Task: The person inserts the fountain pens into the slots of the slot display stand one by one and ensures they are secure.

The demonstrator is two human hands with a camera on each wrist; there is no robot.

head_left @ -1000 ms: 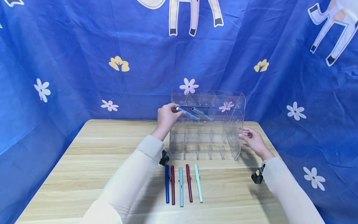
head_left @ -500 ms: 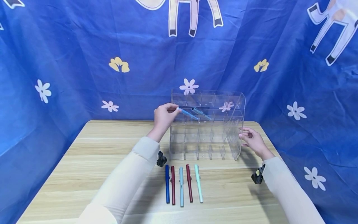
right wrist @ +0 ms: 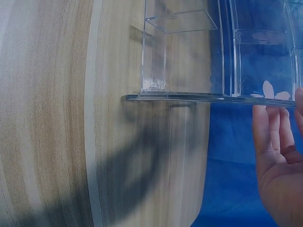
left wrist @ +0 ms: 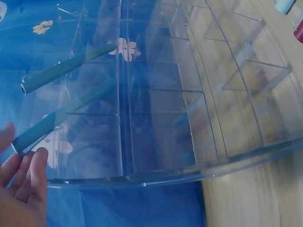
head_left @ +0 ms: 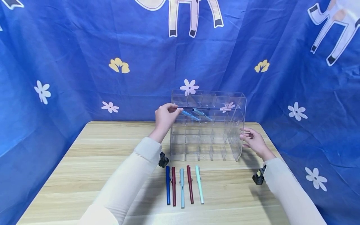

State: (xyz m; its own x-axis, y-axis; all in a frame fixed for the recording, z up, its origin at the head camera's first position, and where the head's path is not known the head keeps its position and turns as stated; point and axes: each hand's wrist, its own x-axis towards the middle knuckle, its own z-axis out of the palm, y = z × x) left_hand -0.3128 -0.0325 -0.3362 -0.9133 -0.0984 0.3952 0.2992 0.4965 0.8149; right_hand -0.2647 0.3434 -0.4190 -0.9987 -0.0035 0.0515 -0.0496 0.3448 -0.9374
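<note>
A clear acrylic pen rack (head_left: 206, 139) with rows of divided compartments stands upright on the table. In the head view, my left hand (head_left: 164, 120) is at its upper left, pinching the end of a blue pen (head_left: 190, 116) that slants into an upper compartment. The left wrist view shows thumb and fingers around that pen's end (left wrist: 35, 135). Beside it a second blue pen (head_left: 202, 114) leans in the rack. My right hand (head_left: 255, 143) is at the rack's right side, its extended fingertips touching the side panel (right wrist: 189, 98).
In front of the rack several pens lie roughly parallel on the wooden table (head_left: 84, 175): dark blue (head_left: 168, 186), dark red (head_left: 173, 187), light blue (head_left: 182, 189), another dark red (head_left: 190, 186) and mint (head_left: 199, 186). A blue patterned cloth (head_left: 140, 78) hangs behind.
My left hand has drawn back slightly to the left, and its fingertips now cover the pen's white end. The right hand, rack and pens on the table stay put.
</note>
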